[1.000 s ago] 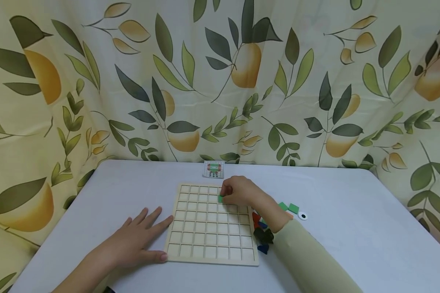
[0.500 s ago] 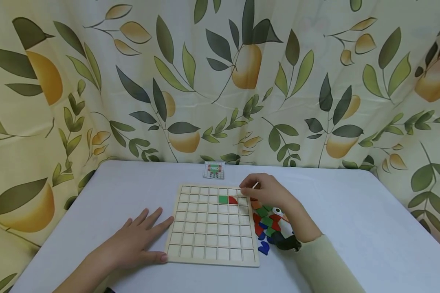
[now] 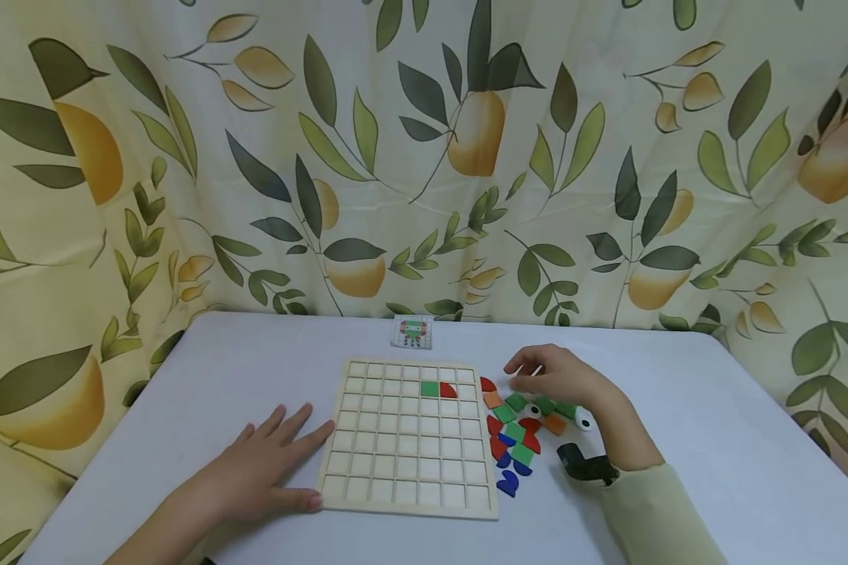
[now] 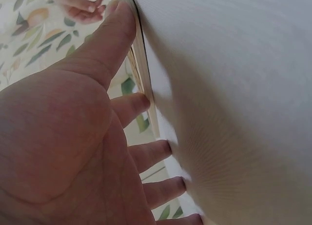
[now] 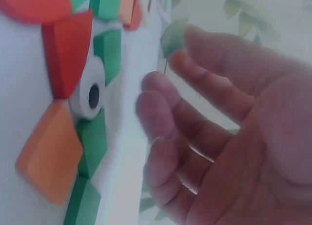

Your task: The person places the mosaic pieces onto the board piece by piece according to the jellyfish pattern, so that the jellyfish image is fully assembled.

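A wooden grid board (image 3: 410,449) lies flat on the table. In its second row from the back sit a green square tile (image 3: 430,389) and, beside it, a red quarter-round tile (image 3: 448,390). My left hand (image 3: 254,463) is spread on the table, its thumb and index fingertip touching the board's left edge. Above the loose pieces, to the right of the board, hovers my right hand (image 3: 565,375), fingers loosely bent with nothing between them. In the right wrist view an orange tile (image 5: 51,152), a red piece (image 5: 68,54) and a white eye disc (image 5: 91,91) lie near it.
Several red, green, blue and orange pieces lie in a loose pile along the board's right edge, including a blue piece (image 3: 508,483). A small picture card (image 3: 412,332) lies behind the board. A leaf-patterned curtain (image 3: 424,157) hangs behind the table.
My right hand has let go of the green tile in the grid and moved right, over the loose pieces. The red quarter-round now shows beside the green tile. My left hand stays put.
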Motion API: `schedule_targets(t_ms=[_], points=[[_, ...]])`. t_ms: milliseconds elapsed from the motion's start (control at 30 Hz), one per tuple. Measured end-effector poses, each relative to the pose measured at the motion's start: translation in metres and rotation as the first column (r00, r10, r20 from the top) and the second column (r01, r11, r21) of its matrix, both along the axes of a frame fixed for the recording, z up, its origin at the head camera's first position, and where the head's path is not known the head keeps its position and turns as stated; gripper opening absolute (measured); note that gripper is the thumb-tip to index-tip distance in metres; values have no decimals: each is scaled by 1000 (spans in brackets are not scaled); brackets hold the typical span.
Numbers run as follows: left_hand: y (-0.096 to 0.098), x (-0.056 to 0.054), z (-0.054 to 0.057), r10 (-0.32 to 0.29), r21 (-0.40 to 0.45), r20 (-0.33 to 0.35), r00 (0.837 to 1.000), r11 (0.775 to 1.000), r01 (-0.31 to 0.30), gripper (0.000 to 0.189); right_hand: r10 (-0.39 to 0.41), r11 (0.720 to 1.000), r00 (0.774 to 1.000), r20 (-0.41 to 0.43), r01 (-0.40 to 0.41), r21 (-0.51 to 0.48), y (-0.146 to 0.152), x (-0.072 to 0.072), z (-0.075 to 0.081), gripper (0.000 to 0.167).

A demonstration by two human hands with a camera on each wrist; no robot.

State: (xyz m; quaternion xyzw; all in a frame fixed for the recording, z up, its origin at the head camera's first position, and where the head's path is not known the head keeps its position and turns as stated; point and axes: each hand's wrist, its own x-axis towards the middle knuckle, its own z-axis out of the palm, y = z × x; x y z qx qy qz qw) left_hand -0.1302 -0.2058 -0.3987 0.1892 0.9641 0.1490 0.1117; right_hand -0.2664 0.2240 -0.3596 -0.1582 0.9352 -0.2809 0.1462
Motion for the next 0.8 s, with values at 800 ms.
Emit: schedule_targets(t_ms=[800], points=[[1,0,-2,11,-15,1,1000,1000,-11,97,-28,997,993,114,20,70,1,-1,-17,28]])
